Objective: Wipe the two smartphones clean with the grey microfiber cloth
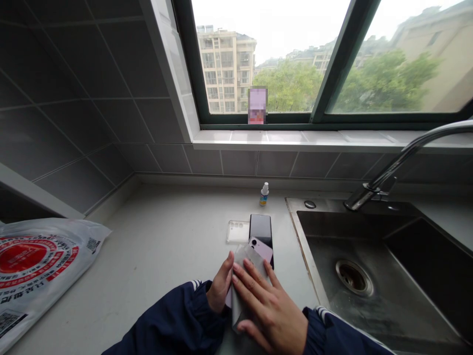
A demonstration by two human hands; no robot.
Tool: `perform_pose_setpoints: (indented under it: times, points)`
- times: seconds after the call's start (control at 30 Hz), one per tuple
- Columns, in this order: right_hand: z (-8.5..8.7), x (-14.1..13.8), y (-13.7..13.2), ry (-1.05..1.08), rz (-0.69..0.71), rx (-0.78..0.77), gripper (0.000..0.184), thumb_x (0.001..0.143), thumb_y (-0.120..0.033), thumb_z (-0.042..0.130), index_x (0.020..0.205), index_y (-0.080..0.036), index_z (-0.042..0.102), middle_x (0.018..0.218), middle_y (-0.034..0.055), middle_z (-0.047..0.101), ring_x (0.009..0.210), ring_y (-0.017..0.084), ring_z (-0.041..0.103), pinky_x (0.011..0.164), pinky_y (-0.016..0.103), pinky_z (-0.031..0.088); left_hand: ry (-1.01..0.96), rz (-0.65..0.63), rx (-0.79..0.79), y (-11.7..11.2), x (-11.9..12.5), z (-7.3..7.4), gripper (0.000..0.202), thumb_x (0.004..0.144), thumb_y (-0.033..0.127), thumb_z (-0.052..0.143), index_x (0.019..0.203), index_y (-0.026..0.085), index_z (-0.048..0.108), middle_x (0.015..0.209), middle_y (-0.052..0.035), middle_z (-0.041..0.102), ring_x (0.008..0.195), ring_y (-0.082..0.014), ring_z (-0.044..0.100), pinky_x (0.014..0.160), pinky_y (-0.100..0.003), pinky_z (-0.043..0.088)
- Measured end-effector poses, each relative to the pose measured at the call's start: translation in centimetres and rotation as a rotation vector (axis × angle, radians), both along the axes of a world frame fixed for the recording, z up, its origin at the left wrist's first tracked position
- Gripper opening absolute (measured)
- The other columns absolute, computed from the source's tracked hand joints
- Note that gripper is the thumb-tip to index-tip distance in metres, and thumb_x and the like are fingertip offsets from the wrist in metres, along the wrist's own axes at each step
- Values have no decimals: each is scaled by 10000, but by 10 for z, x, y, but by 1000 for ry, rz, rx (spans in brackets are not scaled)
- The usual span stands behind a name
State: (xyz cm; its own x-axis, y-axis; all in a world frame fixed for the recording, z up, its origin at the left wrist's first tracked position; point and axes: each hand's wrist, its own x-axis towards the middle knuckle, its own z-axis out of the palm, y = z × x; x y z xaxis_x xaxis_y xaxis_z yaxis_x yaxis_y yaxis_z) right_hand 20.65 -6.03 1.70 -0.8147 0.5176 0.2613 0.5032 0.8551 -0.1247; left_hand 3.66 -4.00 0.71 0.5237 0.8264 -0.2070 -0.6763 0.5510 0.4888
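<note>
My left hand (pixel 220 283) grips the edge of a lilac smartphone (pixel 263 249), whose camera corner points away from me. My right hand (pixel 268 305) lies flat over a grey wiping cloth (pixel 246 261), pressing it onto the phone's middle, which the cloth hides. Just beyond them, a black smartphone (pixel 261 230) lies face up on the counter, partly under the lilac phone. To its left sits a clear phone case (pixel 238 231). A small white-capped dropper bottle (pixel 264 195) stands farther back.
A steel sink (pixel 354 276) with a curved chrome faucet (pixel 402 165) lies right of my hands. A white printed plastic bag (pixel 37 268) rests on the counter's left. Grey tiled wall rises behind, below a window sill (pixel 281 138).
</note>
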Motion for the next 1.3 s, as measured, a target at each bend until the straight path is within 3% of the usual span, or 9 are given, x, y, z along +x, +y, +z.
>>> perform_pose_setpoints:
  times: [0.07, 0.17, 0.37, 0.57, 0.8, 1.03, 1.17, 1.3]
  points:
    - [0, -2, -3, 18, 17, -2, 723, 995, -528, 420, 1549, -108, 222, 1609, 89, 196, 1503, 296, 116, 1214, 521, -56, -2, -4, -72, 1, -1, -2, 718, 885, 579, 535, 1367, 47, 524, 1111, -179, 716, 1185, -295, 621, 1090, -400, 420]
    - [-4, -5, -5, 42, 1, 9, 719, 985, -551, 430, 1542, -132, 254, 1605, 67, 220, 1504, 288, 121, 1206, 531, -83, -18, -30, -118, 2, 0, -2, 732, 879, 598, 528, 1354, 42, 534, 1078, -179, 723, 1151, -300, 640, 1057, -402, 448]
    - [-6, 4, 6, 58, -76, 67, 683, 997, -448, 455, 1549, -114, 231, 1598, 96, 241, 1496, 302, 156, 1215, 524, -45, -10, -17, 56, -1, 0, 1, 647, 884, 588, 533, 1295, 95, 612, 1220, -150, 684, 1319, -272, 507, 1177, -350, 270]
    - [-13, 15, 21, 91, -211, 126, 665, 1005, -375, 441, 1551, -81, 202, 1603, 133, 210, 1496, 329, 138, 1209, 552, -11, 37, -68, 128, -4, 1, 2, 684, 896, 627, 472, 1454, 231, 450, 1445, -102, 533, 1395, -314, 406, 1186, -465, 226]
    - [-15, 10, 16, 92, -176, 91, 706, 994, -415, 455, 1555, -82, 185, 1605, 139, 193, 1495, 348, 115, 1206, 571, 19, 56, -3, 137, -4, 2, 2, 695, 882, 608, 516, 1412, 159, 507, 1424, -108, 554, 1452, -283, 311, 1221, -389, 150]
    - [0, 1, 3, -1, -33, 62, 734, 988, -500, 451, 1550, -91, 214, 1609, 101, 186, 1496, 325, 136, 1205, 522, -99, -27, -4, 45, 0, 1, 1, 680, 897, 591, 496, 1282, 43, 614, 1252, -184, 662, 1371, -303, 444, 1212, -385, 199]
    - [-2, 3, 5, 6, -48, 97, 703, 1000, -491, 427, 1551, -108, 218, 1608, 83, 198, 1497, 316, 137, 1190, 523, -146, -31, -49, 72, 0, 0, 2, 672, 903, 591, 487, 1297, 60, 606, 1276, -177, 648, 1392, -293, 416, 1221, -385, 156]
    - [-10, 9, 14, 62, -167, 133, 673, 1004, -409, 437, 1551, -92, 207, 1601, 115, 219, 1494, 326, 153, 1201, 555, -77, 35, -30, 145, -3, 0, 5, 668, 889, 609, 500, 1374, 153, 553, 1402, -129, 569, 1428, -293, 355, 1218, -396, 164]
